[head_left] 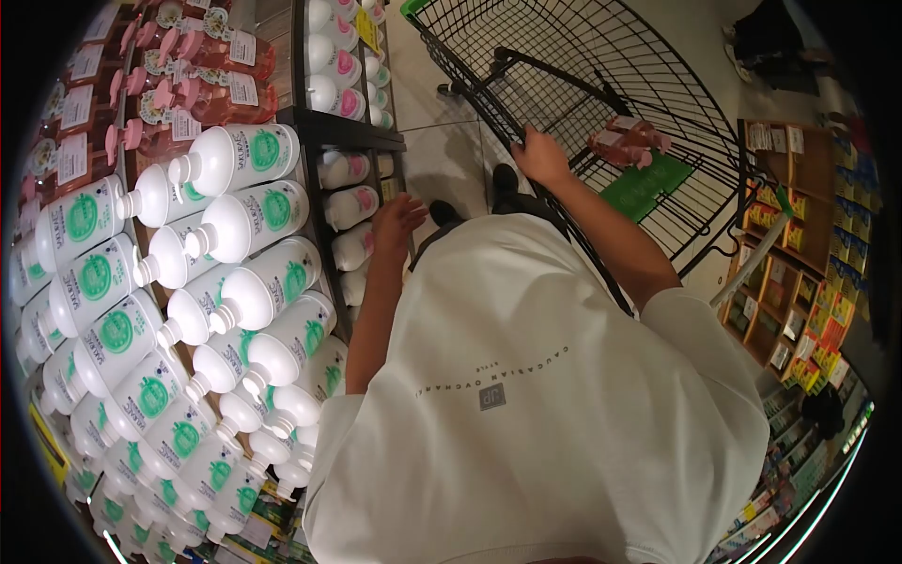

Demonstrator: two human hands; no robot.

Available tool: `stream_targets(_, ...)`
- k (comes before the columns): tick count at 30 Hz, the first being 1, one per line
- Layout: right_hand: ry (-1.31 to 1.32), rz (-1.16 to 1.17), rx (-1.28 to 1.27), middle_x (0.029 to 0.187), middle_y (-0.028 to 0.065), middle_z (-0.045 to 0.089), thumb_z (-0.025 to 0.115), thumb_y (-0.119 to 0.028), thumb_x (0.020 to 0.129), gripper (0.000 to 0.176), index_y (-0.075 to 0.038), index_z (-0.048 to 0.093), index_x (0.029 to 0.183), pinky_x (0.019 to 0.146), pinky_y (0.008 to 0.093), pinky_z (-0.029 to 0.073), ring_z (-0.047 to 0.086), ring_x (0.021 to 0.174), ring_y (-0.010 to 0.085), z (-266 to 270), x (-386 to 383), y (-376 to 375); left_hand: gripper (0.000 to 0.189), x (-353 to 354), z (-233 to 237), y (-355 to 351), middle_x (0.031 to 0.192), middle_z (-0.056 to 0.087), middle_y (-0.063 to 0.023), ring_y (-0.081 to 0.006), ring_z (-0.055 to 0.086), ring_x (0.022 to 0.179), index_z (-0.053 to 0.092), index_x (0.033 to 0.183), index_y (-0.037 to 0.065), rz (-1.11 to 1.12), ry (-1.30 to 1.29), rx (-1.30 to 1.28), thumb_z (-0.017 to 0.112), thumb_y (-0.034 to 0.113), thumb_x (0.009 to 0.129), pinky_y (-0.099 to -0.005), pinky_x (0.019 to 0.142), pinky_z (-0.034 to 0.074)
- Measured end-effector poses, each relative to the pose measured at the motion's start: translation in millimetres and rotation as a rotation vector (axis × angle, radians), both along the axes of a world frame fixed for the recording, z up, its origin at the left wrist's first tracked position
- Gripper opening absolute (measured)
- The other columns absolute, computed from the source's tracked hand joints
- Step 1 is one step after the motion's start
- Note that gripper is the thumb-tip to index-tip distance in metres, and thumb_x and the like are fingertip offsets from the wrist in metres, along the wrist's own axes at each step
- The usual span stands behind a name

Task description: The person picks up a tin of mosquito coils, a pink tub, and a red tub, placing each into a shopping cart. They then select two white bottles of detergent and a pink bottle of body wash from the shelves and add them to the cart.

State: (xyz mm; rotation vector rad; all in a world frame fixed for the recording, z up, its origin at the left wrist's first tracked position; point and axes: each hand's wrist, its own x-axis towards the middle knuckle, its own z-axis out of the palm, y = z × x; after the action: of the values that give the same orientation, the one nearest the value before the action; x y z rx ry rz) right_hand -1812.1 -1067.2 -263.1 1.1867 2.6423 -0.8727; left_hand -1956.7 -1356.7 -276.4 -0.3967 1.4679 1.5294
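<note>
My right hand (542,155) is closed around the edge of a black wire shopping cart (648,56). Pink bottles (625,141) with pink pump tops lie inside the cart, close to a green panel (648,188). On the other side of my body, my left hand (398,218) hangs with its fingers apart and holds nothing. It is nearest to a lower shelf of white bottles with pink labels (352,207). White bottles with green labels (268,209) stand in rows to the left, beside pink pump bottles (230,94).
A dark shelf edge (352,130) juts out at my left. Tiled floor (427,103) shows between the shelf and the cart, near my dark shoes. Wooden shelves (789,240) with colourful boxes stand at the right. A person in dark clothes (772,42) is at the upper right.
</note>
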Motion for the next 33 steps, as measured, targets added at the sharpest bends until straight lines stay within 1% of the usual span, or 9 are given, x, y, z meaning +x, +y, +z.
stream_targets(1, -0.017, -0.013, -0.024, 0.089, 0.0288, 0.067, 0.063, -0.027, 0.085, 0.034, 0.003, 0.059, 0.102, 0.078, 0.0529, 0.053, 0.066, 0.086, 0.0434, 2.0, -4.2, 1.6, 0.041, 1.1, -0.6, 0.2, 0.113, 0.065, -0.0212, -0.0316, 0.067, 0.097, 0.053, 0.12, -0.003, -0.005, 0.006, -0.005, 0.062, 0.028, 0.094, -0.0404, 0.085, 0.055)
stream_targets(6, 0.01, -0.025, -0.077, 0.092, 0.0278, 0.067, 0.064, -0.028, 0.083, 0.038, 0.003, 0.059, 0.105, 0.081, 0.0505, 0.052, 0.066, 0.091, 0.0427, 14.1, -12.4, 6.9, 0.042, 2.2, -1.5, -1.3, 0.112, 0.065, -0.0209, -0.0313, 0.068, 0.096, 0.053, 0.12, -0.003, -0.028, 0.008, -0.002, 0.063, 0.028, 0.094, -0.0399, 0.084, 0.055)
stream_targets(9, 0.067, -0.039, -0.11, 0.094, 0.0268, 0.068, 0.065, -0.028, 0.083, 0.04, 0.002, 0.059, 0.109, 0.081, 0.0495, 0.052, 0.066, 0.092, 0.0419, 13.6, -9.4, 6.5, 0.041, 3.2, 0.1, -3.2, 0.109, 0.066, -0.0202, -0.0307, 0.069, 0.093, 0.054, 0.119, -0.003, -0.026, 0.024, -0.025, 0.064, 0.027, 0.093, -0.0386, 0.081, 0.056)
stream_targets(11, 0.11, -0.049, -0.133, 0.095, 0.0263, 0.068, 0.065, -0.028, 0.083, 0.041, 0.002, 0.058, 0.11, 0.081, 0.0493, 0.052, 0.066, 0.092, 0.0415, 12.5, -9.4, 6.2, 0.039, 2.6, -3.4, -7.5, 0.106, 0.067, -0.0197, -0.03, 0.07, 0.089, 0.054, 0.117, -0.003, -0.023, 0.013, -0.045, 0.065, 0.026, 0.092, -0.0369, 0.076, 0.057)
stream_targets(14, 0.076, -0.057, -0.128, 0.097, 0.0251, 0.068, 0.065, -0.026, 0.083, 0.04, 0.002, 0.058, 0.111, 0.082, 0.0495, 0.051, 0.066, 0.093, 0.0414, 17.1, -12.4, 5.9, 0.038, 7.4, -7.4, -15.7, 0.103, 0.068, -0.0191, -0.0293, 0.07, 0.086, 0.055, 0.116, -0.003, -0.021, 0.027, -0.071, 0.065, 0.026, 0.093, -0.0357, 0.073, 0.057)
stream_targets(20, 0.018, -0.016, -0.097, 0.1, 0.0261, 0.067, 0.066, -0.027, 0.083, 0.042, 0.002, 0.058, 0.112, 0.081, 0.0498, 0.051, 0.065, 0.094, 0.0424, 12.8, -17.4, 7.6, 0.038, 9.3, -23.6, -31.1, 0.105, 0.068, -0.0193, -0.0296, 0.07, 0.087, 0.054, 0.116, -0.003, -0.036, -0.032, -0.119, 0.064, 0.025, 0.093, -0.0365, 0.074, 0.058)
stream_targets(23, 0.027, -0.029, -0.101, 0.098, 0.0258, 0.067, 0.066, -0.028, 0.083, 0.043, 0.002, 0.058, 0.113, 0.081, 0.0501, 0.051, 0.065, 0.094, 0.0422, 7.4, -19.2, 8.6, 0.039, 12.6, -24.2, -30.6, 0.106, 0.068, -0.0202, -0.0306, 0.07, 0.088, 0.053, 0.118, -0.004, -0.034, 0.003, -0.155, 0.064, 0.025, 0.093, -0.037, 0.075, 0.058)
stream_targets(27, 0.015, -0.026, -0.096, 0.096, 0.0252, 0.068, 0.066, -0.029, 0.083, 0.045, 0.002, 0.058, 0.114, 0.081, 0.0501, 0.051, 0.066, 0.093, 0.0415, 4.2, -22.0, 8.9, 0.04, 13.8, -20.8, -24.7, 0.106, 0.067, -0.021, -0.0311, 0.07, 0.088, 0.053, 0.118, -0.005, -0.019, 0.012, -0.115, 0.064, 0.025, 0.093, -0.0375, 0.075, 0.058)
stream_targets(33, 0.016, -0.038, -0.113, 0.09, 0.0245, 0.068, 0.067, -0.03, 0.082, 0.041, 0.002, 0.058, 0.107, 0.078, 0.0506, 0.051, 0.067, 0.088, 0.0415, -1.9, -23.8, 10.5, 0.041, 15.3, -27.0, -24.0, 0.105, 0.067, -0.0208, -0.0307, 0.069, 0.087, 0.053, 0.118, -0.005, -0.052, 0.013, -0.088, 0.063, 0.026, 0.094, -0.0379, 0.075, 0.058)
